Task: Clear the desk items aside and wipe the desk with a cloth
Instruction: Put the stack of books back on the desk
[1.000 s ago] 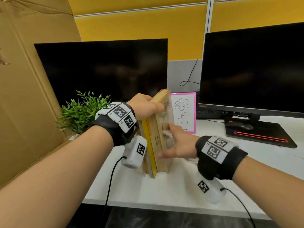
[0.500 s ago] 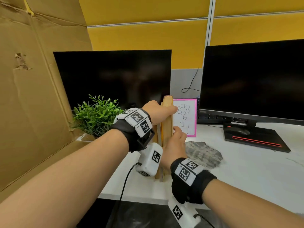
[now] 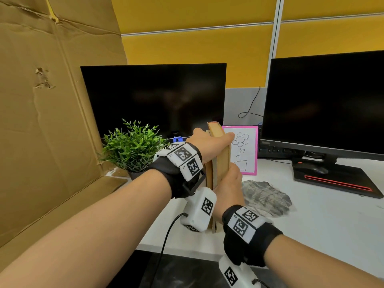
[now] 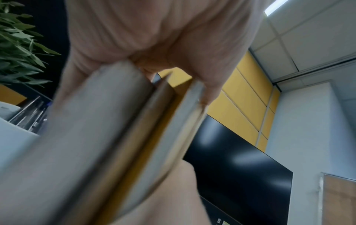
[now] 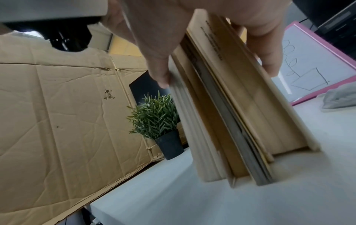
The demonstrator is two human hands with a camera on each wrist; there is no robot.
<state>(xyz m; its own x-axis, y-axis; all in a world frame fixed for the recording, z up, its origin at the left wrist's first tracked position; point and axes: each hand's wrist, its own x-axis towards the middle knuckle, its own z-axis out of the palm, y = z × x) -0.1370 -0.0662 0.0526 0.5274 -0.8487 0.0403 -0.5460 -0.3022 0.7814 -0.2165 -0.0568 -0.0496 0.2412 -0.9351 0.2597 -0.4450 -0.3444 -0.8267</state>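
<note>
A stack of tan and yellow books (image 3: 220, 161) stands upright on the white desk (image 3: 324, 223), near its front edge. My left hand (image 3: 209, 142) grips the top of the books (image 4: 108, 137), fingers over one side and thumb on the other. My right hand (image 3: 228, 188) holds the books (image 5: 231, 106) lower down from the near edge, thumb on the left face and fingers on the right. A crumpled grey cloth (image 3: 265, 197) lies on the desk just right of the books.
A potted green plant (image 3: 133, 148) stands left of the books beside a big cardboard sheet (image 3: 47, 113). A pink-framed flower drawing (image 3: 244, 150) leans behind. Two dark monitors (image 3: 153, 98) (image 3: 326, 100) stand at the back; a mouse (image 3: 315, 168) rests on the right one's base.
The books went from leaning to fully upright. My right hand slid from the flat side of the cover to the near edge and now grips them. The cloth has come into view.
</note>
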